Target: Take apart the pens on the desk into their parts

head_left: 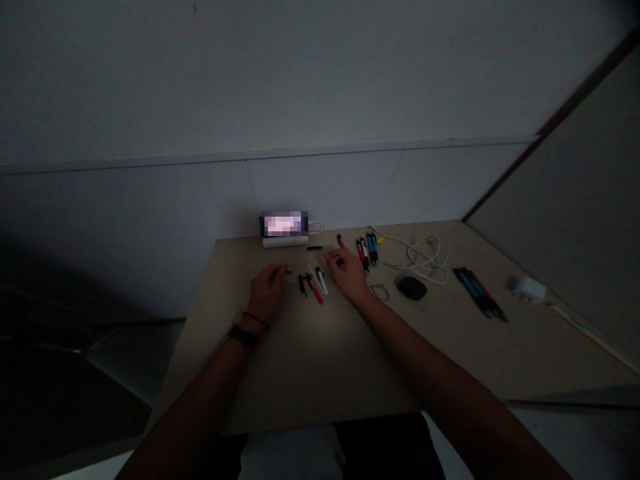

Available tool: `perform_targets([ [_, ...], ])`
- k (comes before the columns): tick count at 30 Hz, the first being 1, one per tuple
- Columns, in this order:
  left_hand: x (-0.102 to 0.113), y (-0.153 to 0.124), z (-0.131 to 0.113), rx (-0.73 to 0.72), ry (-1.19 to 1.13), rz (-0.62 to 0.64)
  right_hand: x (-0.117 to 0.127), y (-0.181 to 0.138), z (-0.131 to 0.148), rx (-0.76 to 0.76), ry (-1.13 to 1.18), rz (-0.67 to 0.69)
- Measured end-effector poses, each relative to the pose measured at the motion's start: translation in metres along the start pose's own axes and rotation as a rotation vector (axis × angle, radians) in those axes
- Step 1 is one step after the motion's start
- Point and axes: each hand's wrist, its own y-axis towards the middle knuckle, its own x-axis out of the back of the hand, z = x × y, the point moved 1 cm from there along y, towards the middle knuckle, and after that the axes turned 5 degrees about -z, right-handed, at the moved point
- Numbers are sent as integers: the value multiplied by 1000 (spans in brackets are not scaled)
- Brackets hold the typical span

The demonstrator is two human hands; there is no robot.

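Observation:
My left hand (266,291) rests over the left half of the table with its fingers curled together. Something small may be between its fingertips, too dim to make out. Across from it, my right hand (349,273) has thumb and fingers pinched; whatever they hold is hidden. Between the hands lie loose pen parts: a black piece (302,285), a red pen barrel (315,291) and a white pen barrel (322,281) beside thin sticks. A short black piece (315,248) lies farther back. Just beyond my right hand is a red and black pen piece (341,241).
A phone (284,224) leans on a white stand (285,241) by the wall. Right of my hand are several pens (367,253), a white cable (425,260), a black mouse (412,288), more pens (480,293) and a white plug (530,290). The light is dim.

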Motion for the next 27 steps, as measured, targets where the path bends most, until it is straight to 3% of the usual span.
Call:
perform_targets([
  [4,2,1,-9,185,-247,-3,27,24,-19,-193,133,-350],
  [7,3,1,-12,221,-304,-49,43,35,-30,-242,144,-482],
  [9,3,0,-13,265,-322,-52,46,36,-33,-222,50,-443],
  [13,5,-4,-15,304,-344,-1,36,24,-31,-84,-374,-48],
  [16,6,-6,-16,294,-427,11,31,17,-31,-76,-626,113],
  [21,6,-3,-13,231,-430,-20,36,18,-33,-136,-756,131],
  [27,10,-1,-13,185,-348,-100,41,21,-37,-36,-584,21],
])
